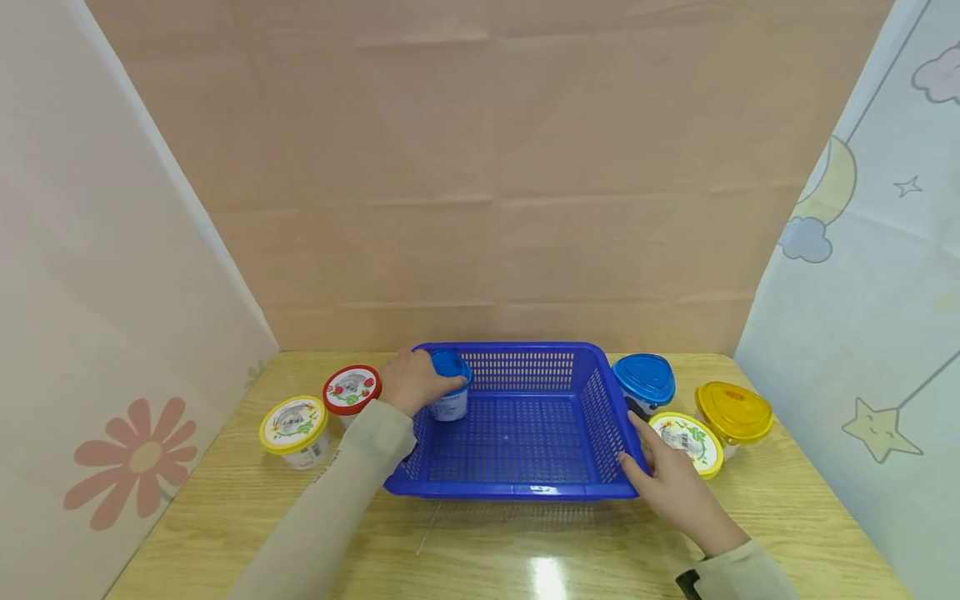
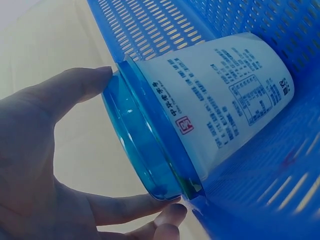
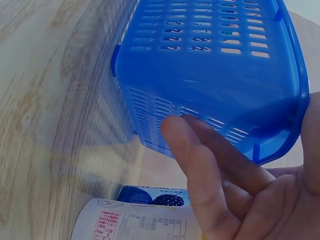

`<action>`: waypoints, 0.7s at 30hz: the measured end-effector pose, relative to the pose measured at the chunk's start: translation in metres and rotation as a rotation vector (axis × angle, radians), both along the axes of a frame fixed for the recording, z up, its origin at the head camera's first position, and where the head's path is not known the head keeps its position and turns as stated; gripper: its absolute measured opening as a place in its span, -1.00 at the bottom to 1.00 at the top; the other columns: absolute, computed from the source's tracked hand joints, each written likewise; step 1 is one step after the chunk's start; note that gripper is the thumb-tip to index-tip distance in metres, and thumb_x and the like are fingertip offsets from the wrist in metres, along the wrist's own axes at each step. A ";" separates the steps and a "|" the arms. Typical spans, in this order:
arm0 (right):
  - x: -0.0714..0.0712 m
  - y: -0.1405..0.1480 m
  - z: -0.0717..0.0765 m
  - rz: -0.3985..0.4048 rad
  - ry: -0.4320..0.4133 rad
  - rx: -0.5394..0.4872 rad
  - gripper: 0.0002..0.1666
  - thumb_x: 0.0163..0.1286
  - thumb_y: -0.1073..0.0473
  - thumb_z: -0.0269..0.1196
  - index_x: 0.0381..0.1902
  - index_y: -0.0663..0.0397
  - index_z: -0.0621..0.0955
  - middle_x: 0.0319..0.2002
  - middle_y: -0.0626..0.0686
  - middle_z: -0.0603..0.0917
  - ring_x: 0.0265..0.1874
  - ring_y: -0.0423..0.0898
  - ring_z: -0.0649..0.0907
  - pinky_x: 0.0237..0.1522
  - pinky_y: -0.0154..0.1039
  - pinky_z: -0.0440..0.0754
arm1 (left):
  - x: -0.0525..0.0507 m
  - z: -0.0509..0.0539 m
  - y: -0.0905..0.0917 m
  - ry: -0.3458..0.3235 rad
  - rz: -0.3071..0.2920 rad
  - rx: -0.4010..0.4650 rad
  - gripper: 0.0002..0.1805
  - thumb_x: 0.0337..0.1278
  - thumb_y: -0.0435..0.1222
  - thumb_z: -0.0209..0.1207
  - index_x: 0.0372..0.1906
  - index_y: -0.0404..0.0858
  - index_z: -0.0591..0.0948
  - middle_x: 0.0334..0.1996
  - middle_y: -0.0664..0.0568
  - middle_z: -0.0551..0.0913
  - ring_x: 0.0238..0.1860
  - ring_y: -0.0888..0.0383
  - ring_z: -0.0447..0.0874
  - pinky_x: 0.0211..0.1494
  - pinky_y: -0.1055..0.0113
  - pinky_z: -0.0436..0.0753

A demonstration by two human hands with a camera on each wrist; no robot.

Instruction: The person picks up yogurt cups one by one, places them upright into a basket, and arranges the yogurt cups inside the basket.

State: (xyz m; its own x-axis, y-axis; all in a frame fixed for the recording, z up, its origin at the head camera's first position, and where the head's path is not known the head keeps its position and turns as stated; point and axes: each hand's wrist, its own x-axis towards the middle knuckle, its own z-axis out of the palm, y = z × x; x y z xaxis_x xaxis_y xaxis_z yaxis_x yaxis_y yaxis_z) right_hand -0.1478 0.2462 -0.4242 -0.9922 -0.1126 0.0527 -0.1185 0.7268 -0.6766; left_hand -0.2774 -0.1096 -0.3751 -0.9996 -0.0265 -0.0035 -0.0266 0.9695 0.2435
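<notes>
A blue plastic basket (image 1: pixel 510 490) with slotted walls stands on the table. Inside it, at the back left corner, a white tub with a blue lid (image 2: pixel 215 100) stands upright, printed with blue text. My left hand (image 1: pixel 414 382) pinches the tub's lid between thumb and fingers, as the left wrist view (image 2: pixel 45 145) hand shows. On the basket's right rim, my right hand (image 1: pixel 670 483) holds the edge, thumb at the rim and fingers along the outer wall, seen in the right wrist view.
Left of the basket stand a red-lidded tub (image 1: pixel 352 389) and a yellow-lidded tub (image 1: pixel 294 425). Close to its right side are a blue-lidded tub (image 1: pixel 643 379), a yellow-rimmed tub (image 1: pixel 686 442) and an orange-yellow-lidded tub (image 1: pixel 735 412). Paper-covered walls (image 1: pixel 495 167) enclose the table.
</notes>
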 end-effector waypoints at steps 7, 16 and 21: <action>-0.001 0.001 -0.001 -0.003 0.005 0.008 -0.17 0.49 0.11 0.18 0.55 0.25 0.11 -0.02 0.25 0.73 -0.14 -0.02 0.75 -0.10 -0.04 0.71 | 0.002 0.003 0.000 -0.003 0.006 0.000 -0.02 -0.09 0.43 0.23 0.13 -0.36 0.59 0.00 -0.24 0.61 -0.04 -0.16 0.60 -0.04 -0.10 0.65; -0.001 0.002 -0.001 -0.007 0.001 0.012 -0.16 0.48 0.11 0.19 0.55 0.25 0.11 -0.04 0.24 0.74 -0.17 -0.05 0.75 -0.14 -0.10 0.71 | 0.008 0.016 -0.006 -0.011 -0.007 0.083 -0.17 0.09 0.32 0.19 0.10 -0.35 0.58 -0.08 -0.18 0.64 -0.24 -0.08 0.65 -0.29 0.05 0.67; -0.001 0.002 -0.001 -0.009 -0.012 0.016 -0.15 0.49 0.07 0.18 0.56 0.23 0.10 -0.04 0.23 0.74 -0.18 -0.08 0.74 -0.14 -0.12 0.70 | 0.016 0.030 -0.017 0.005 -0.031 0.133 -0.24 0.26 0.23 0.10 0.18 -0.37 0.54 0.03 -0.21 0.65 -0.10 -0.13 0.66 -0.21 0.01 0.66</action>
State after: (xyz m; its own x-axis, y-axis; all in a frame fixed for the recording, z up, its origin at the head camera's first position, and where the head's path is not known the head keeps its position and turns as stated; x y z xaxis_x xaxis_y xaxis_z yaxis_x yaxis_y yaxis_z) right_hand -0.1491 0.2485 -0.4252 -0.9938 -0.1046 0.0386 -0.1037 0.7386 -0.6662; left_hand -0.2617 -0.1268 -0.3450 -1.0000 0.0046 -0.0003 0.0042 0.9289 0.3702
